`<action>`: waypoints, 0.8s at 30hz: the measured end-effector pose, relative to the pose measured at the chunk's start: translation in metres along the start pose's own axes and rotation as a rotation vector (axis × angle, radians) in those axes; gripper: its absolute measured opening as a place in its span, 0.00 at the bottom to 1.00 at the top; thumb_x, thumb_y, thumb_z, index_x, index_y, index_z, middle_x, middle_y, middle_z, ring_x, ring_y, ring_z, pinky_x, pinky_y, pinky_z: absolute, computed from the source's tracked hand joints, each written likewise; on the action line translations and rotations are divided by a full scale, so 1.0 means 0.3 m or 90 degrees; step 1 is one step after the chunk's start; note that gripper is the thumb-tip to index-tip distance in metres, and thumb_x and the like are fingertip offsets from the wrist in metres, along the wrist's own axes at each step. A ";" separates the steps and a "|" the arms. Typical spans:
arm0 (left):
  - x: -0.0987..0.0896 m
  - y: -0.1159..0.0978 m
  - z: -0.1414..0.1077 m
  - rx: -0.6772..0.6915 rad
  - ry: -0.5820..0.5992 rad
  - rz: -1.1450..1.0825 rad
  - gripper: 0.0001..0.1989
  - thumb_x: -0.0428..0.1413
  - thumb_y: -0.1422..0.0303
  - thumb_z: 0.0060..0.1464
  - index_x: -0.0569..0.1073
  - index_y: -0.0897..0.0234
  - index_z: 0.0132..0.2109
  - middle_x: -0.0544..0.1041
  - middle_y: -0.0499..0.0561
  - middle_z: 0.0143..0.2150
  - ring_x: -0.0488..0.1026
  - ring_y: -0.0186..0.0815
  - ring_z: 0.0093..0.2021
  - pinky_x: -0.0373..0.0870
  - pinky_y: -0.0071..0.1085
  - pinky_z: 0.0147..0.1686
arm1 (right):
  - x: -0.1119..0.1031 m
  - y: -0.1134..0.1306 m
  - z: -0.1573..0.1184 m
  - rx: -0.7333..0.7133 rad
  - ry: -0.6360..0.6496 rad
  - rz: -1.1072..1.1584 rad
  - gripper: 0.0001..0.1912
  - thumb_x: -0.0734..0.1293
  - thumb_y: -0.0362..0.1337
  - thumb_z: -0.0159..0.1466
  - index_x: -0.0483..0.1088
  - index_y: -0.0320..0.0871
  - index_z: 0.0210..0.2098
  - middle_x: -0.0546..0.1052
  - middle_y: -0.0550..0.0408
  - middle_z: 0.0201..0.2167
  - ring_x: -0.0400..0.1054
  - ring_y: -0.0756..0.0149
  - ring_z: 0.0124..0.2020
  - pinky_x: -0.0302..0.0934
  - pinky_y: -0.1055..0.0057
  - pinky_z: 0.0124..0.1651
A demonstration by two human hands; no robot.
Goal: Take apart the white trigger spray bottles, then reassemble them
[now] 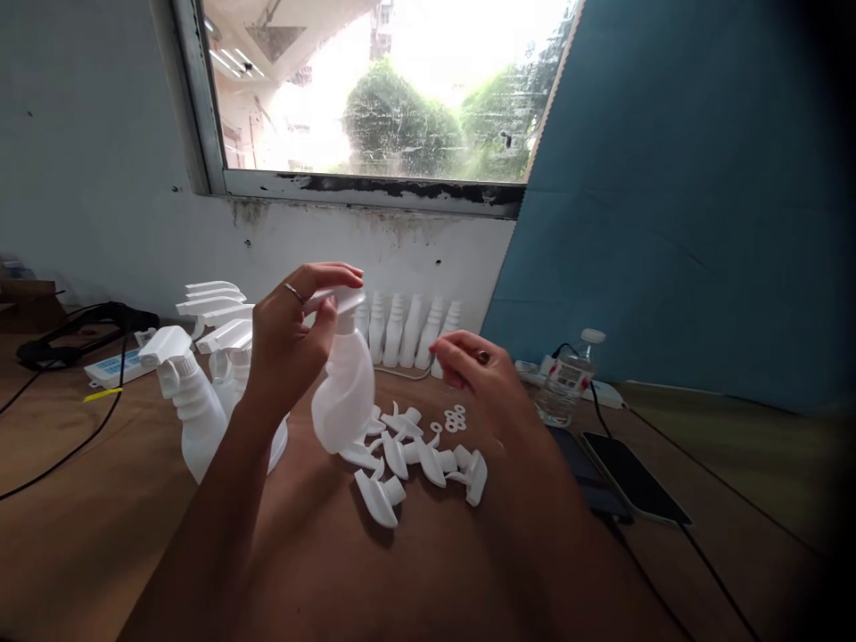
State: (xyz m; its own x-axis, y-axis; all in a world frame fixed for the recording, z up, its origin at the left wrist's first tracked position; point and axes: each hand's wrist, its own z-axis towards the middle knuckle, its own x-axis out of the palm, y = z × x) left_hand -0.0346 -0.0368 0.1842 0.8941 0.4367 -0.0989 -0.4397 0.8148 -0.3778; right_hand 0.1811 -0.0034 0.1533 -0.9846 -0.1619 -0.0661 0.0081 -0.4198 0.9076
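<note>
My left hand [300, 325] grips a white spray bottle [344, 392] by its spray head, and the bottle hangs slightly tilted over the table. My right hand [478, 366] is to the right of it, apart from the bottle, with fingers curled together; whatever they may hold is too small to make out. Below and between the hands lie several loose white spray heads [381, 499]. Several small white rings [455, 419] lie close to my right hand.
Finished-looking spray bottles [193, 410] stand at the left. A row of white bottles [415, 334] lines the wall. A clear water bottle [568, 379], a phone [635, 477], a power strip [113, 367] and black cables [73, 456] are also on the table [321, 571].
</note>
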 end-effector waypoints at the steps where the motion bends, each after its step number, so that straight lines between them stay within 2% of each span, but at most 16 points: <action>1: 0.003 -0.024 -0.005 0.004 0.022 -0.044 0.11 0.51 0.78 0.56 0.74 0.59 0.42 0.77 0.50 0.45 0.74 0.35 0.49 0.73 0.33 0.46 | 0.016 0.007 -0.009 -0.009 0.029 -0.040 0.14 0.72 0.47 0.55 0.74 0.43 0.33 0.66 0.59 0.24 0.55 0.74 0.23 0.51 0.75 0.25; 4: 0.026 -0.070 -0.027 0.012 0.086 -0.150 0.07 0.53 0.74 0.58 0.72 0.60 0.43 0.76 0.52 0.46 0.74 0.38 0.49 0.74 0.35 0.46 | 0.055 0.038 -0.041 -0.017 0.116 -0.044 0.18 0.73 0.46 0.54 0.74 0.45 0.41 0.70 0.57 0.30 0.60 0.73 0.26 0.56 0.74 0.27; 6: 0.054 -0.080 -0.041 0.020 0.113 -0.191 0.05 0.52 0.71 0.60 0.71 0.60 0.43 0.75 0.53 0.48 0.73 0.39 0.51 0.74 0.36 0.46 | 0.069 0.056 -0.061 -0.003 0.153 -0.001 0.17 0.74 0.45 0.53 0.74 0.44 0.39 0.72 0.56 0.30 0.64 0.70 0.27 0.59 0.73 0.28; 9: 0.104 -0.073 -0.059 0.010 0.075 -0.185 0.11 0.54 0.67 0.60 0.68 0.57 0.50 0.68 0.54 0.57 0.69 0.40 0.56 0.73 0.36 0.49 | 0.069 0.071 -0.076 0.028 0.129 0.084 0.16 0.75 0.44 0.51 0.74 0.42 0.35 0.73 0.56 0.26 0.68 0.67 0.25 0.64 0.70 0.27; 10: 0.119 -0.068 -0.066 -0.002 0.043 -0.166 0.15 0.54 0.66 0.60 0.65 0.55 0.53 0.65 0.53 0.60 0.67 0.40 0.58 0.72 0.36 0.50 | 0.064 0.074 -0.076 0.031 0.083 0.110 0.17 0.75 0.44 0.51 0.73 0.42 0.35 0.74 0.56 0.26 0.69 0.67 0.24 0.65 0.69 0.27; 12: 0.148 -0.062 -0.082 -0.029 0.010 -0.102 0.20 0.55 0.64 0.59 0.61 0.55 0.56 0.64 0.54 0.61 0.66 0.41 0.58 0.70 0.38 0.53 | 0.048 0.076 -0.066 0.016 -0.065 0.133 0.20 0.75 0.46 0.49 0.72 0.42 0.36 0.74 0.57 0.26 0.68 0.68 0.23 0.65 0.69 0.25; 14: 0.173 -0.064 -0.103 -0.045 0.074 -0.019 0.23 0.57 0.60 0.56 0.61 0.57 0.56 0.66 0.56 0.58 0.67 0.43 0.57 0.68 0.42 0.54 | 0.031 0.075 -0.050 -0.025 -0.247 0.115 0.23 0.77 0.46 0.46 0.71 0.41 0.35 0.73 0.57 0.26 0.66 0.70 0.23 0.64 0.72 0.25; 16: 0.197 -0.073 -0.128 -0.048 0.192 0.068 0.30 0.60 0.54 0.51 0.60 0.59 0.57 0.68 0.58 0.56 0.66 0.47 0.57 0.65 0.48 0.56 | 0.019 0.074 -0.034 -0.073 -0.391 0.088 0.24 0.78 0.47 0.44 0.70 0.41 0.34 0.72 0.58 0.27 0.65 0.71 0.24 0.63 0.73 0.25; 19: 0.224 -0.090 -0.162 -0.073 0.302 0.143 0.41 0.61 0.45 0.44 0.58 0.59 0.59 0.65 0.60 0.60 0.62 0.54 0.59 0.63 0.55 0.55 | 0.016 0.079 -0.026 -0.103 -0.481 0.053 0.24 0.77 0.49 0.45 0.71 0.41 0.35 0.73 0.55 0.29 0.67 0.69 0.27 0.64 0.72 0.27; 24: 0.241 -0.103 -0.188 -0.153 0.402 0.160 0.47 0.61 0.44 0.41 0.55 0.59 0.63 0.65 0.60 0.61 0.65 0.56 0.57 0.69 0.52 0.49 | 0.022 0.088 -0.036 -0.129 -0.567 0.063 0.29 0.76 0.50 0.45 0.72 0.41 0.40 0.76 0.53 0.35 0.71 0.64 0.33 0.67 0.70 0.30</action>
State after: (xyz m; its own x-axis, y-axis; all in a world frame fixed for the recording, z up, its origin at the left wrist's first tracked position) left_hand 0.0482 -0.0518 0.1369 0.6790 0.2371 -0.6948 -0.6724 0.5807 -0.4589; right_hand 0.1766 -0.0252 0.1722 -0.7483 0.5073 0.4275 0.0467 -0.6025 0.7967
